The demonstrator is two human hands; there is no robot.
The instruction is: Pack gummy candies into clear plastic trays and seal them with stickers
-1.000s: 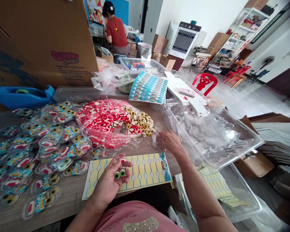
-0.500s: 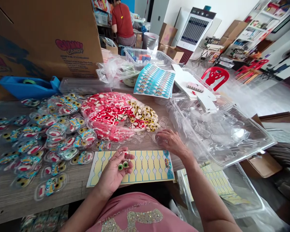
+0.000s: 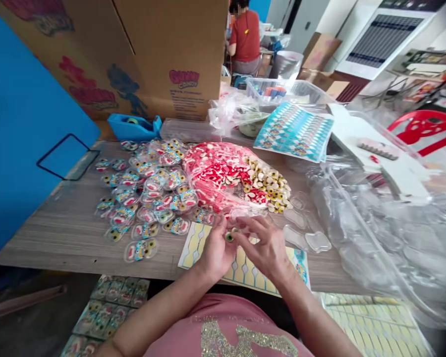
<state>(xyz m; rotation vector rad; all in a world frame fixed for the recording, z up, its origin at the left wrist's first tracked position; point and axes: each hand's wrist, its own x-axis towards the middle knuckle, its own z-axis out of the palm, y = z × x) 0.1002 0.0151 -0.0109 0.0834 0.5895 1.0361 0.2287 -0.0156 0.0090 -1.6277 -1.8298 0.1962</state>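
My left hand [image 3: 216, 250] is closed round a small clear plastic candy pack, mostly hidden by fingers. A green gummy eye [image 3: 229, 237] shows in it. My right hand [image 3: 268, 248] meets the left over the pack, thumb and fingers bent onto it. Beneath both hands lies a yellow label sheet [image 3: 197, 243] with blue outlines. Just beyond them is an open bag of red and white gummies [image 3: 208, 168], with yellow gummy eyes [image 3: 273, 186] heaped at its right side. Clear plastic shells [image 3: 317, 242] lie right of my right hand.
Filled candy packs [image 3: 158, 186] are piled at the left. A blue tape dispenser [image 3: 132, 130] stands before a large cardboard box [image 3: 171, 44]. Blue printed sheets [image 3: 293, 131] lie behind; a clear bin of shells [image 3: 379, 248] is at right. A person in red [image 3: 245, 37] sits farther back.
My right hand has come from the shells on the table to the pack in my left hand. The view has turned left, showing more of the blue wall and box.
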